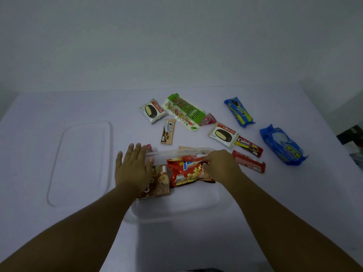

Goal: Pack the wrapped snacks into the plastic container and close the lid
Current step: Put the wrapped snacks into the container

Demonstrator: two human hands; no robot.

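Judging by its puffed foil, the red potato-snack bag (186,169) is light, crinkly and slippery, best taken by a crimped edge; it lies in the clear plastic container (176,211) at the near edge of the counter (255,222). Right hand (222,165) pinches the bag's top corner. Left hand (133,167) lies flat, fingers spread, against the container's left rim, beside a brown snack pack (161,183).
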